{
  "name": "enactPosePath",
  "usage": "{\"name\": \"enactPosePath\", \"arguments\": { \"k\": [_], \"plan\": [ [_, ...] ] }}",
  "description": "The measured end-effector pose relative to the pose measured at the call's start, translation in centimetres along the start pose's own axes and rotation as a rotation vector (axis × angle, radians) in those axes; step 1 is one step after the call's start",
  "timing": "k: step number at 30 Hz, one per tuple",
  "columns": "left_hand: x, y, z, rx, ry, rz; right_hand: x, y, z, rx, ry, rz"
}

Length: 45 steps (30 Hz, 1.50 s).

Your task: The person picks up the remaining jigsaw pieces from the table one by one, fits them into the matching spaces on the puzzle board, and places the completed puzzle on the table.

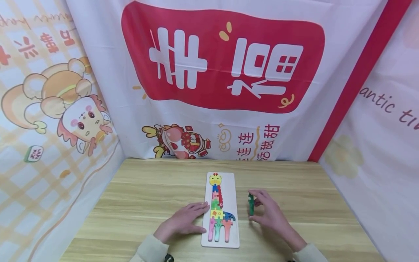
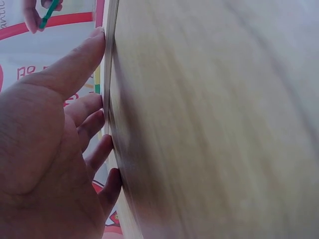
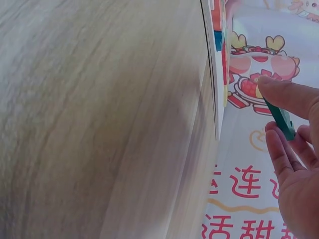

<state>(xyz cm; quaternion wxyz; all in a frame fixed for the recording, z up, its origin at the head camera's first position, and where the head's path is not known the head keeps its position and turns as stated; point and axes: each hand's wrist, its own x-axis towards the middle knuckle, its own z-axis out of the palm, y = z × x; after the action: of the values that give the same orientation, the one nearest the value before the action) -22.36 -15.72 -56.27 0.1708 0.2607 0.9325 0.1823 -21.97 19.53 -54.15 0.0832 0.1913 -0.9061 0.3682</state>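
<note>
A white puzzle board (image 1: 230, 191) lies lengthwise on the wooden table, with a colourful giraffe of interlocking pieces (image 1: 215, 214) on it. My left hand (image 1: 187, 219) rests at the board's left edge, thumb and fingers spread along its side; the left wrist view shows the fingertips right at the board's edge (image 2: 107, 74). To the right of the board, my right hand (image 1: 271, 215) pinches a green puzzle piece (image 1: 251, 204) between thumb and fingers. In the right wrist view this green piece (image 3: 280, 120) is held above the tabletop, apart from the board.
The wooden table (image 1: 147, 193) ends at a white cloth backdrop (image 1: 104, 109) with a red banner (image 1: 216, 58). Printed cloths hang along the left side (image 1: 42, 145) and the right side (image 1: 376, 153).
</note>
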Motion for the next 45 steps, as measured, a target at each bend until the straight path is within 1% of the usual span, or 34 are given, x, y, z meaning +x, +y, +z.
{"name": "enactPosePath", "arguments": {
  "k": [4, 9, 17, 24, 30, 36, 39, 45],
  "plan": [
    [0.1, -0.1, -0.1, 0.004, 0.003, -0.003, 0.0, -0.1, 0.0, 0.003, 0.005, -0.032],
    [0.1, -0.1, 0.0, 0.007, 0.0, -0.006, -0.1, -0.1, 0.4, 0.012, -0.019, -0.035],
    [0.2, -0.2, 0.2, 0.001, -0.002, -0.001, -0.2, -0.6, 1.3, 0.019, -0.116, 0.013],
    [0.2, -0.2, 0.3, 0.003, -0.005, -0.006, -0.5, -1.3, 2.2, 0.051, -0.238, -0.005],
    [0.2, -0.2, 0.3, 0.008, -0.004, -0.006, -0.9, -1.9, 2.9, 0.067, -0.323, 0.004],
    [0.1, 0.0, -0.1, 0.001, -0.002, 0.005, -1.0, -2.0, 3.5, 0.075, -0.397, 0.051],
    [0.1, 0.1, -0.2, 0.005, -0.001, 0.009, -1.0, -2.0, 3.7, 0.072, -0.415, 0.056],
    [0.1, 0.1, -0.1, 0.012, -0.007, 0.002, -1.3, -2.0, 4.1, 0.067, -0.423, 0.044]
  ]
}}
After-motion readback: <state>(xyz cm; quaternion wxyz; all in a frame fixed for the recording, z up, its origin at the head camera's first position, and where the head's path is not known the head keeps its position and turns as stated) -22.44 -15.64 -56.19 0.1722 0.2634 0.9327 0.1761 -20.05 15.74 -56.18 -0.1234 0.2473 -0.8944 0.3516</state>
